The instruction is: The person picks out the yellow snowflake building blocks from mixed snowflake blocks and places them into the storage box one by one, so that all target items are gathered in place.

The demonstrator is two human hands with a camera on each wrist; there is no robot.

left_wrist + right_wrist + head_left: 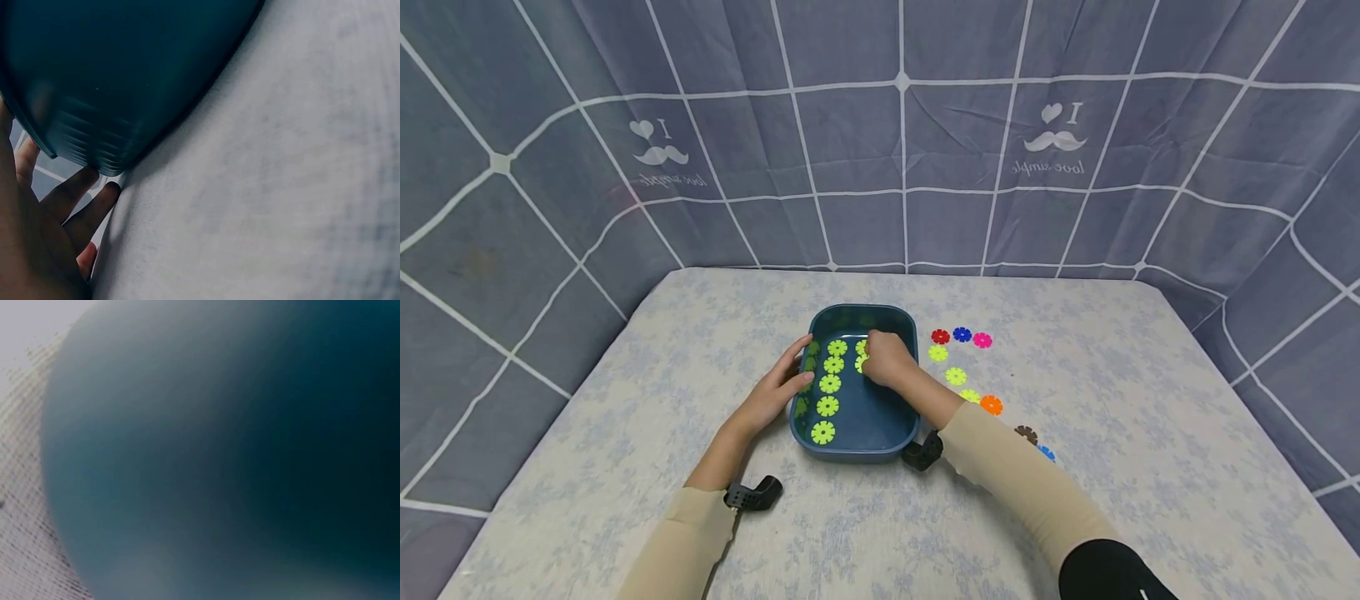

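A dark teal plastic basin point(872, 421) stands on the table with a column of yellow-green slotted flower discs point(830, 383) along its left side. More discs of this colour begin a second column, partly covered by the right hand. The left hand point(778, 385) holds the basin's left rim, thumb and forefinger at the edge; in the left wrist view, other fingers point(94, 212) touch the outer wall. Inside the basin, the right hand point(889, 360) has curled fingers at a yellow-green disc point(861, 364), seemingly pinching it. Its fingertips are hidden, and the basin wall point(144, 456) fills the right wrist view.
Right of the basin lie loose discs: red point(940, 337), dark blue point(962, 334), pink point(982, 340), several yellow-green point(956, 377), orange point(992, 405), brown point(1026, 434) and light blue point(1047, 452). A grey-blue checked curtain point(850, 150) surrounds the pale patterned table point(737, 300).
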